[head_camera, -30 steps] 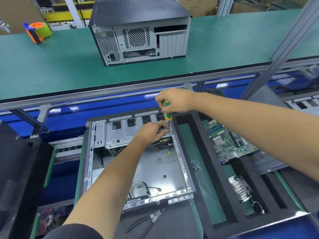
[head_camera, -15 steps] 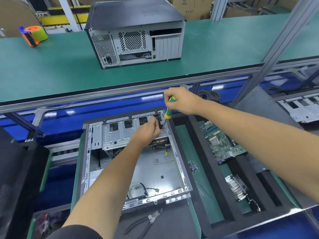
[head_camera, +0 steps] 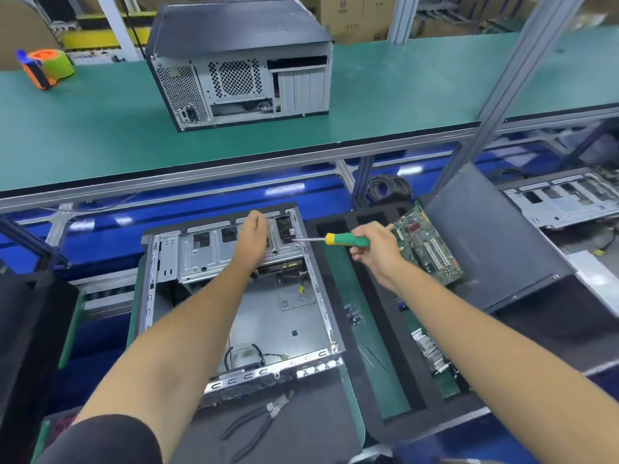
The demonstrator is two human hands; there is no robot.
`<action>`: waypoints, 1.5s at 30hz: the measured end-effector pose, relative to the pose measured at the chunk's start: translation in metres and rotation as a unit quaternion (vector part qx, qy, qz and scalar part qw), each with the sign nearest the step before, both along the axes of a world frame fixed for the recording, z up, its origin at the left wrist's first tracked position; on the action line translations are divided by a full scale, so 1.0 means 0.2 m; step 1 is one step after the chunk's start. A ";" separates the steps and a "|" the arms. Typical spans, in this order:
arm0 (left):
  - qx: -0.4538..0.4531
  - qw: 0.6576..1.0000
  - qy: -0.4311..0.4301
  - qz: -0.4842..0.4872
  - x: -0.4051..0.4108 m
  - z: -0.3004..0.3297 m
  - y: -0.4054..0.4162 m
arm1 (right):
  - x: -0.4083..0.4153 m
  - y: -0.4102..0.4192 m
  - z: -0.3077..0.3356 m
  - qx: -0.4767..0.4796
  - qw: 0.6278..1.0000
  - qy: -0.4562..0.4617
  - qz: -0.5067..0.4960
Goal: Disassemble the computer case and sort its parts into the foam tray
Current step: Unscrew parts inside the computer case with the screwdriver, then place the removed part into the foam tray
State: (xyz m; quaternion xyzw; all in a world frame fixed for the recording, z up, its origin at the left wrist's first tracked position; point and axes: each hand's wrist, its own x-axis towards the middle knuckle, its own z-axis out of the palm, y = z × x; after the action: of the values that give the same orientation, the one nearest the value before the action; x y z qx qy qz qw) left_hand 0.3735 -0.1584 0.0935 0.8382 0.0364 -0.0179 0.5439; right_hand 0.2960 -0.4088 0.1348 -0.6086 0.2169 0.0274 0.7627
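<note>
Open computer case [head_camera: 234,316] lies flat on the near work surface, side panel off, bare metal floor showing, a few loose cables [head_camera: 254,354] near its front edge. Left hand [head_camera: 255,231] sits at the far end of the case over the drive cage [head_camera: 214,252], fingers curled into a loose fist; whether it grips anything underneath can't be told. Right hand [head_camera: 375,247] is wrapped around the green handle of a screwdriver [head_camera: 335,240] with a yellow collar, shaft lying roughly level and pointing left, tip at the case's far right corner just beside the left hand. Black foam tray [head_camera: 365,329] sits right beside the case on its right, green bottoms in the slots; small pile of screws [head_camera: 354,315] in the long slot nearest the case, motherboard [head_camera: 427,247] tilted up in the next slot behind the right hand, finned heatsink [head_camera: 432,353] lower in that slot. Dark side panel [head_camera: 485,239] leans over the tray's right part. Pliers [head_camera: 259,421] with black handles lie on the dark mat in front of the case. Second, closed computer case [head_camera: 241,65] stands on the green desk [head_camera: 100,135] beyond, rear panel facing the camera. Orange and green tape dispenser [head_camera: 45,67] at far left of that desk. Another stripped metal chassis [head_camera: 562,202] at far right. Black sleeve [head_camera: 100,440] on the left upper arm.
</note>
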 end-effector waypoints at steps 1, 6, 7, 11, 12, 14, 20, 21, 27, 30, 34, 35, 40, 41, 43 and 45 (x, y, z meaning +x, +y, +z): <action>-0.076 0.996 0.024 0.037 -0.01 0.01 -0.02 | -0.03 -0.01 -0.03 0.030 0.999 0.005 -0.013; -0.360 0.913 0.163 0.106 -0.12 0.08 -0.18 | -0.14 -0.03 -0.18 0.180 0.982 0.007 -0.056; -0.380 0.902 0.182 0.095 -0.15 0.08 -0.21 | -0.16 -0.04 -0.20 0.204 0.977 0.007 -0.062; -0.431 0.866 0.247 0.059 -0.26 0.10 -0.33 | -0.23 -0.07 -0.24 0.292 0.953 0.014 -0.073; -0.430 0.864 0.258 0.049 -0.29 0.11 -0.36 | -0.25 -0.09 -0.24 0.306 0.949 0.018 -0.070; -0.420 0.864 0.277 0.026 -0.34 0.12 -0.43 | -0.28 -0.13 -0.26 0.319 0.945 0.029 -0.062; -0.360 0.859 0.364 -0.013 -0.46 0.03 -0.69 | -0.34 -0.27 -0.33 0.302 0.947 0.078 -0.081; -0.344 0.859 0.378 -0.017 -0.48 0.01 -0.74 | -0.35 -0.31 -0.34 0.296 0.947 0.086 -0.089; -0.313 0.855 0.411 0.037 -0.60 -0.17 -0.99 | -0.40 -0.49 -0.46 0.262 0.953 0.128 -0.086; -0.311 0.852 0.412 0.092 -0.68 -0.30 -1.07 | -0.41 -0.56 -0.50 0.254 0.953 0.146 -0.075; -0.314 0.835 0.411 0.187 -0.77 -0.47 -1.14 | -0.44 -0.61 -0.54 0.246 0.952 0.174 -0.047; -0.324 0.828 0.406 0.209 -0.80 -0.50 -1.16 | -0.45 -0.61 -0.55 0.241 0.953 0.180 -0.035; -0.404 0.779 0.363 0.314 -0.83 -0.57 -1.23 | -0.47 -0.64 -0.59 0.228 0.955 0.192 -0.002; -0.414 0.769 0.356 0.334 -0.82 -0.57 -1.25 | -0.47 -0.65 -0.59 0.227 0.955 0.192 -0.003; -0.433 0.750 0.341 0.365 -0.80 -0.57 -1.28 | -0.47 -0.66 -0.60 0.222 0.956 0.191 -0.003; -0.464 0.728 0.329 0.382 -0.80 -0.56 -1.30 | -0.47 -0.68 -0.60 0.217 0.956 0.195 -0.003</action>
State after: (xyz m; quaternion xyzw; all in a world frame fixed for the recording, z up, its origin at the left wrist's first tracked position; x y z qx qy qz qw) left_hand 0.2133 -0.4185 -0.0188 0.3380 0.5175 -0.0977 0.7800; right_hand 0.2026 -0.5438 0.0139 -0.4102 0.3518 0.1894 0.8198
